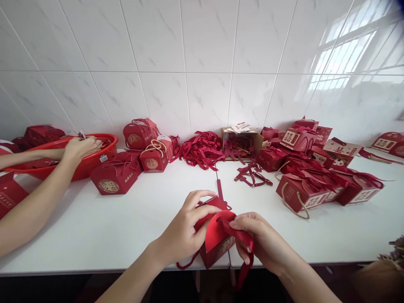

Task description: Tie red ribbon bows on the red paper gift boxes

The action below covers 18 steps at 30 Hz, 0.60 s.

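A small red gift box stands at the table's front edge, its rounded top flap bent up. My left hand grips the box's upper part from the left, fingers curled over the flaps. Between the thumb and fingers of my right hand is a dark red ribbon. One end of it runs to the hole in the flap; the other hangs below the table edge. A red cord loops out at the box's lower left. Just behind the box lies a thin red strap.
A ribbon heap lies by the wall beside an open cardboard box of straps. Several finished-looking boxes with bows stand right, others left. Far left, another person's arms reach into a red basket.
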Motion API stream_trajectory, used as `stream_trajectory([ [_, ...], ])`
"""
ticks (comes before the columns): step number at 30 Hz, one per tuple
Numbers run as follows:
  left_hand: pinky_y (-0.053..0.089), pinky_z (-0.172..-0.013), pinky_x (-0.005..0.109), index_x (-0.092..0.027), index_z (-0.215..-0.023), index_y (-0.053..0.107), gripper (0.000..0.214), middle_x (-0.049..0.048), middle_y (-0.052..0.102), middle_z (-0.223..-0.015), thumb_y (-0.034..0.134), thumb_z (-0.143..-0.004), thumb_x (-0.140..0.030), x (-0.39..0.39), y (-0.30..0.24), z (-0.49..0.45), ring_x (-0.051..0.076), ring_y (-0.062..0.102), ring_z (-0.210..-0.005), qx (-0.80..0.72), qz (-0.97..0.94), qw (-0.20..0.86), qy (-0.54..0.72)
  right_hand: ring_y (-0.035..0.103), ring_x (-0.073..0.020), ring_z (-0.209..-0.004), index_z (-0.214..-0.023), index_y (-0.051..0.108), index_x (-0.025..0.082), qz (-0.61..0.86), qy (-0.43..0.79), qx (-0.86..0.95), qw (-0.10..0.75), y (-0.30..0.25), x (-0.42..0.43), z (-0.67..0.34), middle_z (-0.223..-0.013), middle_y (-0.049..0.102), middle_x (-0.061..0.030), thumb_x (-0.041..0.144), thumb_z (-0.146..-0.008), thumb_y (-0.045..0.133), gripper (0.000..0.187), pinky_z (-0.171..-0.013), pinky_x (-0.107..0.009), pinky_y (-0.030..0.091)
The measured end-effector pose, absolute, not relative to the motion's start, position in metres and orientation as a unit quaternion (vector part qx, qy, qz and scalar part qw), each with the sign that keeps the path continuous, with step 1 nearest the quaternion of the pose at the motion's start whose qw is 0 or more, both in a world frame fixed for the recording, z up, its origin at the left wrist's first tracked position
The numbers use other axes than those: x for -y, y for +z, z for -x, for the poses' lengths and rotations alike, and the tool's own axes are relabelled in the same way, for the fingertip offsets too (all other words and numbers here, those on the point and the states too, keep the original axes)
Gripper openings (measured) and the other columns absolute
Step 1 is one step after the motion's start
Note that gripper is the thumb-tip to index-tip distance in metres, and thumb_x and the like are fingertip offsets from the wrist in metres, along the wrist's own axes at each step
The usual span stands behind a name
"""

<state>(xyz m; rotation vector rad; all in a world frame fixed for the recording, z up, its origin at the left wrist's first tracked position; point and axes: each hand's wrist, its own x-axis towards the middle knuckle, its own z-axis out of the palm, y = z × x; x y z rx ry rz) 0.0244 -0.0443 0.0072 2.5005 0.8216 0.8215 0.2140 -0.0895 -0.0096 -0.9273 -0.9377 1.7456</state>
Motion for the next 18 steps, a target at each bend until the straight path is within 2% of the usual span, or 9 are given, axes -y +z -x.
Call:
stream_trajectory([
  [10,0.041,-0.105,0.036,-0.028,-0.112,0.061,0.036,0.0059,0.045,-0.131,0.044,-0.087,-0.009,0.0466,0.0068,-0.0264,0.021,0.043,-0.124,-0.294,-0.892,0.199,0.28,0.043,-0.009,-0.029,-0.041,0.046,0.016,0.392,0.677,0.433,0.449,-0.0098,0.0874,-0.214,-0.033,0.043,0.0027,0.031,-0.075,0.058,0.038,-0.037,-0.023,0.02],
  [16,0.042,-0.101,0.033,-0.022,-0.097,0.063,0.024,0.0069,0.049,-0.123,0.044,-0.088,-0.01,0.0441,-0.0009,-0.0297,0.019,0.047,-0.118,-0.294,-0.875,0.186,0.336,0.028,-0.0055,-0.041,-0.048,0.044,0.017,0.461,0.603,0.469,0.452,-0.0072,0.0919,-0.2089,-0.042,0.039,0.0051,0.04,-0.076,0.061,0.04,-0.044,-0.024,0.019],
  [18,0.044,-0.098,0.031,-0.021,-0.095,0.063,0.023,0.0072,0.049,-0.121,0.044,-0.088,-0.009,0.0433,-0.0008,-0.0307,0.018,0.049,-0.116,-0.29,-0.873,0.179,0.349,0.031,-0.0068,-0.044,-0.051,0.044,0.017,0.485,0.566,0.504,0.437,-0.0038,0.0949,-0.2082,-0.046,0.04,0.0045,0.043,-0.078,0.058,0.04,-0.046,-0.024,0.022],
])
